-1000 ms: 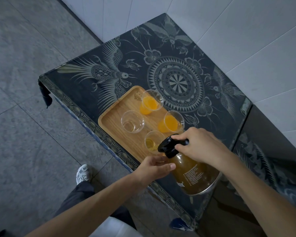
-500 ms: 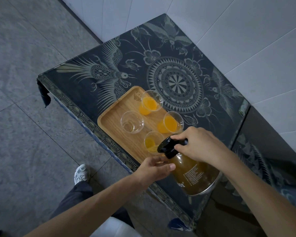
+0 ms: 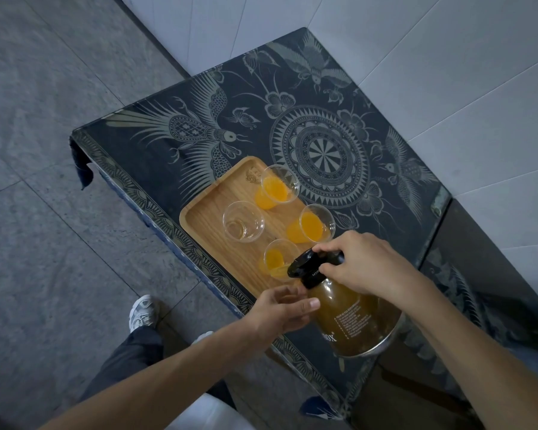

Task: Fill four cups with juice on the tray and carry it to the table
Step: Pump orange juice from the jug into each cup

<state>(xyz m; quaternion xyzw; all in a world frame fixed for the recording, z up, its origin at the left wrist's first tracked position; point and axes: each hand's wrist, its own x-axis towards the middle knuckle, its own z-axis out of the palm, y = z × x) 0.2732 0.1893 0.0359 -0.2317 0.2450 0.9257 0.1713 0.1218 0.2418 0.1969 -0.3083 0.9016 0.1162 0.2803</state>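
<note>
A wooden tray (image 3: pixel 205 223) lies on a dark patterned table (image 3: pixel 174 97) and carries several clear cups. The far cup (image 3: pixel 275 189) and the right cup (image 3: pixel 312 226) hold orange juice. The left cup (image 3: pixel 243 226) looks empty. Juice runs into the near cup (image 3: pixel 277 259) from a tilted glass jug (image 3: pixel 353 318) with a black lid. My right hand (image 3: pixel 364 262) grips the jug's black handle at the top. My left hand (image 3: pixel 281 313) holds the jug's neck from the side, thumb along the glass.
White tiled walls close the corner behind the table. A second dark surface (image 3: pixel 479 265) adjoins on the right. Grey floor tiles (image 3: pixel 44 212) spread to the left, with my shoe (image 3: pixel 142 311) and trouser leg beside the table's near edge.
The juice level in the near cup has risen as the jug keeps pouring. Both hands stay in nearly the same place on the jug.
</note>
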